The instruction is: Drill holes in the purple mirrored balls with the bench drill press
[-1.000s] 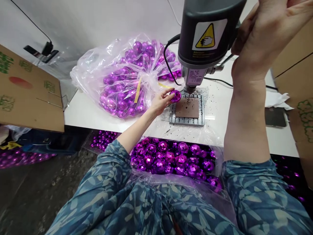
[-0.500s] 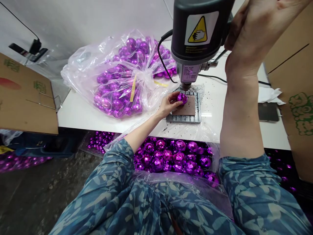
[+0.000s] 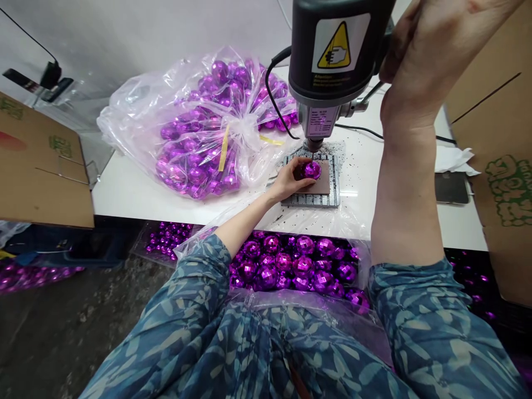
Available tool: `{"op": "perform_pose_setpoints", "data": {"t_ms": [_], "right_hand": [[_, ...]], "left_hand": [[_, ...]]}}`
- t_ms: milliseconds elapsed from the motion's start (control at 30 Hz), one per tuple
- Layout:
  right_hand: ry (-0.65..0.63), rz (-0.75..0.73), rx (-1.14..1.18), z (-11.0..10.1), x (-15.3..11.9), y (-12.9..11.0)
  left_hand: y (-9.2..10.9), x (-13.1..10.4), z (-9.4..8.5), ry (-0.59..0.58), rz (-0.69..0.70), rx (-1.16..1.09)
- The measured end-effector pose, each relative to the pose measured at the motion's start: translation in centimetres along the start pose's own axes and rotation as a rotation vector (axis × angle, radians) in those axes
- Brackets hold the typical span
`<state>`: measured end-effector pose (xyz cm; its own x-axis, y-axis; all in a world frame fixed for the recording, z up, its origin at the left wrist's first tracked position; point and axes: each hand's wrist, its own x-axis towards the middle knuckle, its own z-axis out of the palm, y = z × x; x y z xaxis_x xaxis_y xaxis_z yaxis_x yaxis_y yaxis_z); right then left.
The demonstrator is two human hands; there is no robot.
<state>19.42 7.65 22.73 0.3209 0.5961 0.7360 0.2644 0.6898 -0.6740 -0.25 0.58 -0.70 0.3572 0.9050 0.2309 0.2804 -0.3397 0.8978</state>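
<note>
My left hand (image 3: 290, 178) is closed around a shiny purple mirror ball (image 3: 312, 170), thumb and fingers on its left side. The ball sits over a brown board (image 3: 321, 185) on the slotted metal base (image 3: 334, 188) of a small drill press (image 3: 334, 61). Just above the ball is the drill chuck (image 3: 313, 145) with a thin bit. My right hand (image 3: 411, 50) is raised at the upper right, its fingers curled round the end of the drill press lever (image 3: 371, 95). The motor housing partly hides those fingers.
A tied clear bag of purple balls (image 3: 195, 133) lies left on the white table (image 3: 124, 188). More loose balls (image 3: 291, 263) fill plastic at my lap. Cardboard boxes (image 3: 37, 166) flank both sides. A phone (image 3: 451, 188), a black cord (image 3: 361, 131) and dark shavings are also there.
My left hand has moved the ball slightly right, farther over the board and under the bit. My right hand stays at the lever. The whole view has shifted a little.
</note>
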Motion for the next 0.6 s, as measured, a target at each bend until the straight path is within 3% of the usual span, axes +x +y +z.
{"op": "perform_pose_setpoints", "data": {"t_ms": [133,333,600], "right_hand": [[0.086,0.057,0.157,-0.1,-0.7,-1.4],[0.147,-0.053,0.164,-0.9,-4.6,-3.2],[0.245,-0.251,0.164,-1.6,-8.4,-1.4]], "left_hand": [[-0.3,-0.3,0.3,-0.004,0.026,-0.045],[-0.6,-0.6,0.6,0.014,0.035,-0.062],[-1.2,-0.6,0.7,-0.003,0.051,-0.08]]}}
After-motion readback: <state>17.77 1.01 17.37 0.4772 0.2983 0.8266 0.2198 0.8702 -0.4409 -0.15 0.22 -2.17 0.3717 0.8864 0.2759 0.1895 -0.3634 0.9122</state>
